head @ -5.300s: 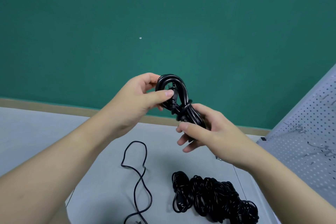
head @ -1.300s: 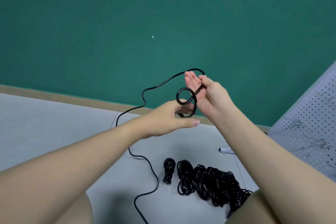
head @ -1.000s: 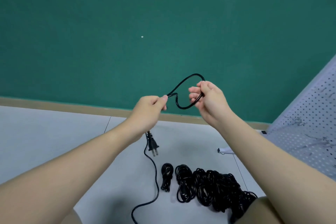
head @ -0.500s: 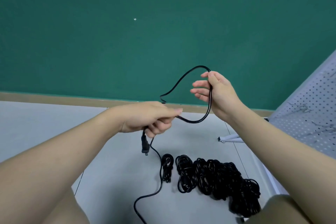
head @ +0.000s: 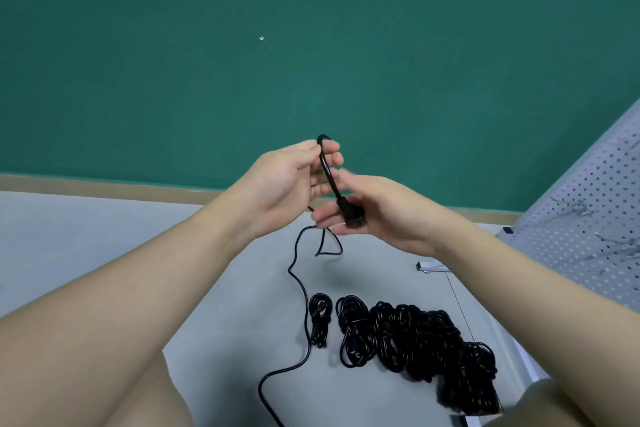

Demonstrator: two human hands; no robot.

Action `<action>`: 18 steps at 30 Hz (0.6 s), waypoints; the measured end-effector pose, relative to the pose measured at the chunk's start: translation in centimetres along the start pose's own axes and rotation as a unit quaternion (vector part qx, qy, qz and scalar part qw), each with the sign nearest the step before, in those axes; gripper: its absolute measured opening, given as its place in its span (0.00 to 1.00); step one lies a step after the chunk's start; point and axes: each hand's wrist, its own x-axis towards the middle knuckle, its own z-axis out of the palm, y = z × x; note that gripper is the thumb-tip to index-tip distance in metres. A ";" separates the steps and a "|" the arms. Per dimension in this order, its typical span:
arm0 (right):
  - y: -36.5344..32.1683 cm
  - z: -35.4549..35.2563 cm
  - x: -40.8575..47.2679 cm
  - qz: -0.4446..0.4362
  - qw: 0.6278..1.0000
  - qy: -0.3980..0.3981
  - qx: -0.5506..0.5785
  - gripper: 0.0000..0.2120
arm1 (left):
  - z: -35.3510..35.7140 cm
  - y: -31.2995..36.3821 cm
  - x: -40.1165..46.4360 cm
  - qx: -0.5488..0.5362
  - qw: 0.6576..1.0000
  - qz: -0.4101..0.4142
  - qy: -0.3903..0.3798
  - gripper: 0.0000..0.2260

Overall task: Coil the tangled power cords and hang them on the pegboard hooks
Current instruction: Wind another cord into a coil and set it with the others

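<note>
The left hand (head: 291, 180) pinches the top of a small loop of black power cord (head: 327, 170) between thumb and fingertips, held up in front of the green wall (head: 311, 45). The right hand (head: 377, 208), blurred, cradles the cord's plug end (head: 353, 217) across partly curled fingers; how firmly it grips I cannot tell. From the hands the loose run of cord drops to the grey floor (head: 104, 229) and snakes off toward the bottom edge of the view, passing just left of a small coiled cord (head: 319, 317) and the tangled pile of cords (head: 419, 343) beside it. The step in hand looks like starting a fresh coil at the plug end. To do it well, keep the pinch fixed as the anchor, let the right hand feed even loops of matching size, and give each a slight twist so it lies flat. Draw slack gently, lest the trailing run drag into the pile. The pegboard (head: 588, 229), leaning right of the pile with wire hooks (head: 578, 208), waits for the finished coil.
</note>
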 end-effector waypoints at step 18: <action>-4.1 -0.7 -4.1 -0.163 0.936 0.105 0.293 0.20 | 0.3 -1.4 -1.4 0.356 0.933 -0.007 -0.052 0.21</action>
